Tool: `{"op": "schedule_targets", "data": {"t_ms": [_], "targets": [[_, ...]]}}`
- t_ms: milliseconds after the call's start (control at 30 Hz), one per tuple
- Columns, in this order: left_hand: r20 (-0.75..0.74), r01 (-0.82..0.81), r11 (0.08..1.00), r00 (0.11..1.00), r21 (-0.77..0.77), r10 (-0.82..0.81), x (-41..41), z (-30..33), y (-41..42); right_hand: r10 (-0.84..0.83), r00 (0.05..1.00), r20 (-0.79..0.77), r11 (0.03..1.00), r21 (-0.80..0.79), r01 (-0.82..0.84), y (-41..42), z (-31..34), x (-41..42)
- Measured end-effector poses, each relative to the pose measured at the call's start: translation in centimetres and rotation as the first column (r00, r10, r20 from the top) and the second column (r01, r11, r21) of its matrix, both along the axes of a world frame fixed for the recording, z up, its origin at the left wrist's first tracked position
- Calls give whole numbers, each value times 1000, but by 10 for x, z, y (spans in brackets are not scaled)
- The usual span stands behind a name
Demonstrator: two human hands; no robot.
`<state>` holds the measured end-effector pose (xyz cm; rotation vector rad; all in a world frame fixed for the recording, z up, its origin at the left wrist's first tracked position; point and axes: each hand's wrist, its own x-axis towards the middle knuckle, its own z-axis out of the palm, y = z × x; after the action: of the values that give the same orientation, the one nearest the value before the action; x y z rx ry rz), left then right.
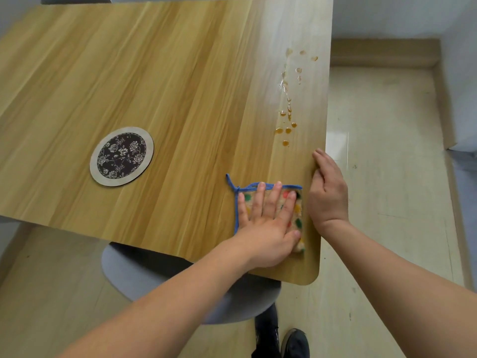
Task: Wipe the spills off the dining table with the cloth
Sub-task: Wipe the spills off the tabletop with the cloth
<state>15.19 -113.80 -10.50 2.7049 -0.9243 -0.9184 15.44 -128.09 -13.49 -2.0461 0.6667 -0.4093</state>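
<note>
The left hand [268, 223] lies flat on the cloth [296, 202], fingers spread and pressing it to the tabletop [180, 86] near the right front corner; nothing is pinched. The right hand [327, 192] rests open on the table's right edge, just beside the cloth. The spills [286, 120] (a trail of amber drops) sit beyond the cloth, apart from it and unwiped, so most of the wiping appears to remain. A coaster [121, 156] lies well to the left.

Cloth [296, 215] on table [180, 73] near-right corner, spills [286, 112] behind it, coaster [121, 156] left.
</note>
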Motion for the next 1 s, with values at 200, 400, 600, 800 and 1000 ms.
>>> {"op": "schedule_targets", "data": {"t_ms": [200,400,600,800,1000], "targets": [[173,-366,863,879,-349,443,51,12,38,119,993,-6,928,-356,-113,17,19,-21],[393,-562,806,709,-186,586,77,-20,60,364,826,-431,652,-515,-556,71,16,-33],[470,-558,812,679,-170,565,77,-29,59,283,783,-553,647,-492,-582,74,3,-32],[466,-561,810,678,-173,569,75,-26,59,200,815,-544,701,-501,-507,82,0,-81],[475,-558,810,672,-179,568,76,-27,59,250,757,-603,658,-468,-590,35,8,-36]]}}
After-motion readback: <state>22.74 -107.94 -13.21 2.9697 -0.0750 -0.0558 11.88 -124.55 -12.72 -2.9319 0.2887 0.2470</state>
